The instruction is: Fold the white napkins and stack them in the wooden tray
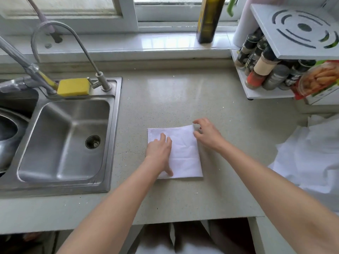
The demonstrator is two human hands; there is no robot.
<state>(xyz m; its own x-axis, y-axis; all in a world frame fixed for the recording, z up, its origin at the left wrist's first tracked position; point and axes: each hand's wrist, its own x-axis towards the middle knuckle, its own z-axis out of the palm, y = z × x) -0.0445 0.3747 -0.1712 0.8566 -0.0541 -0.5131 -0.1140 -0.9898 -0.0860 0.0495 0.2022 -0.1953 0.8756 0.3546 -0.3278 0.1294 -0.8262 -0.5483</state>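
Observation:
A white napkin (183, 153), folded into a rectangle, lies flat on the speckled countertop (183, 96) near its front edge. My left hand (160, 153) lies flat on the napkin's left half, fingers straight and pressing it down. My right hand (206, 133) is at the napkin's far right corner with its fingers curled; whether they pinch the corner is unclear. A heap of loose white napkins (310, 156) lies at the right edge of the counter. No wooden tray is in view.
A steel sink (66, 142) with taps and a yellow sponge (73, 87) is to the left. A white spice rack (266, 70) with jars stands at the back right, and an oil bottle (209, 19) is on the windowsill.

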